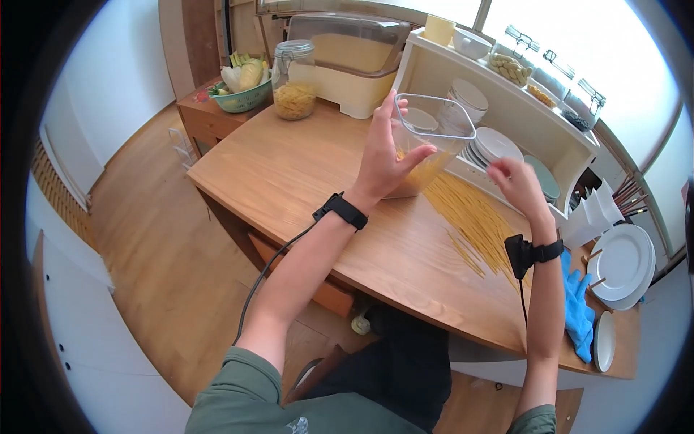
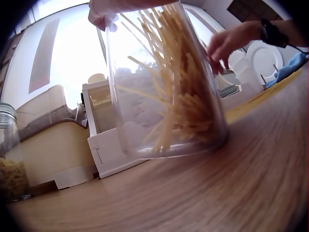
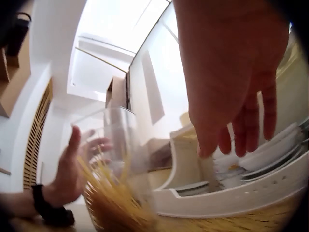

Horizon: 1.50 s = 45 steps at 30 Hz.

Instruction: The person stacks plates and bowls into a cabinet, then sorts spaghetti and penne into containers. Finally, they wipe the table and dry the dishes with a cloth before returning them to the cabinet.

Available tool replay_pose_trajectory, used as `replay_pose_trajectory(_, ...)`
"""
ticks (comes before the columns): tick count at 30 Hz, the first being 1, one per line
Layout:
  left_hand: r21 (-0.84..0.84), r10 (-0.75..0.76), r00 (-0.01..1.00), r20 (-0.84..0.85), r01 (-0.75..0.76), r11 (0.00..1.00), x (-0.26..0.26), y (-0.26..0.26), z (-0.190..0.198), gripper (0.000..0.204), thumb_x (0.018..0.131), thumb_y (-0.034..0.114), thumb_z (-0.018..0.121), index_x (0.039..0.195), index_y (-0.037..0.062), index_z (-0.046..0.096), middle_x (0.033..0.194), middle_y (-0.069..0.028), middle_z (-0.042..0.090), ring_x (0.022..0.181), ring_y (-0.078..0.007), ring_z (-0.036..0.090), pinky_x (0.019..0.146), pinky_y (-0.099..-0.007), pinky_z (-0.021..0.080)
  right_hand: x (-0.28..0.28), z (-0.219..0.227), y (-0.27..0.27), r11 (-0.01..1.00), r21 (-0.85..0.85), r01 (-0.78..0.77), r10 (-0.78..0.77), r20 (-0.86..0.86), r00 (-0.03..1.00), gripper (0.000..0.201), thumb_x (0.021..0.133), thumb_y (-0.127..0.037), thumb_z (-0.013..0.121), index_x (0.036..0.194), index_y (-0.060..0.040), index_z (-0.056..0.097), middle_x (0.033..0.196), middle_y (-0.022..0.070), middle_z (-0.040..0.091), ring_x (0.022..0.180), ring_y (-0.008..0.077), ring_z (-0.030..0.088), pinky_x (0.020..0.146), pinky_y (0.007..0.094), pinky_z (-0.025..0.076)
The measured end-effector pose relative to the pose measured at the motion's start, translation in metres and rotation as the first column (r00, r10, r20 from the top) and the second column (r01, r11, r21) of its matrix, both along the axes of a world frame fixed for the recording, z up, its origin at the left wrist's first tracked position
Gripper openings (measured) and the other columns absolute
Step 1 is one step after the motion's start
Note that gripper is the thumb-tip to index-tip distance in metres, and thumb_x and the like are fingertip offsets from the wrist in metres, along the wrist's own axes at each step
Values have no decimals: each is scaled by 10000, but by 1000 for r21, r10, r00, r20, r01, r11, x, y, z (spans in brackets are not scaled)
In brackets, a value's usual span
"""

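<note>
A clear plastic container (image 1: 423,170), partly filled with dry spaghetti (image 2: 178,96), stands slightly tilted over the table. My left hand (image 1: 387,155) grips its side, thumb across the near face and fingers behind. In the right wrist view, the left hand (image 3: 72,169) wraps the container (image 3: 118,164) from the left. More loose spaghetti (image 1: 481,220) lies spread on the wooden table to the right of the container. Above those strands hangs my right hand (image 1: 519,186), its fingers (image 3: 251,125) loosely bent downward with nothing in them.
Behind stands a white shelf (image 1: 426,69) with stacked plates (image 1: 499,145) and jars on top. A pasta jar (image 1: 294,83), a lidded bin (image 1: 347,79) and a green vegetable basket (image 1: 246,95) line the back left. At right are blue gloves (image 1: 577,307) and white plates (image 1: 620,264).
</note>
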<state>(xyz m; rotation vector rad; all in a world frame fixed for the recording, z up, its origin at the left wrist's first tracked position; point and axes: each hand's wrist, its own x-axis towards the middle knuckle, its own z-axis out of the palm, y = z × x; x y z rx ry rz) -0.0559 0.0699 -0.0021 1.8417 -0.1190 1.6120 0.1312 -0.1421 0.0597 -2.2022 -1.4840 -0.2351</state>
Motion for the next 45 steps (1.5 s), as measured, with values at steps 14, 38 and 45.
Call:
replay_pose_trajectory(14,-47,-23,1000,-12,22,999,-1,-7,4,962,807,452,744,1489,23,218,1367,-138,455,1228,-233,479,981,-358,403,6,-72,-37,841,-389,377,-321,202,925,826,833,-685,534,1068,104,607,1126,274,575,1101,392,555,916,454,480)
replay_pose_trajectory(38,-26,-10,1000,-1,10,1000,-2,-4,4,930,809,368,767,1479,12,229,1349,-161,460,1220,-252,480,1013,-371,398,22,-81,-25,941,-338,22,91,316,944,352,970,-321,493,861,10,542,782,225,646,762,419,628,666,495,490)
replay_pose_trajectory(45,-24,-4,1000,2,4,1000,-2,-4,3,933,820,417,748,1485,17,228,1351,-143,466,1232,-235,474,981,-360,400,13,-64,-27,923,-384,27,94,292,952,317,980,-278,469,870,15,520,774,250,632,747,438,616,654,509,482)
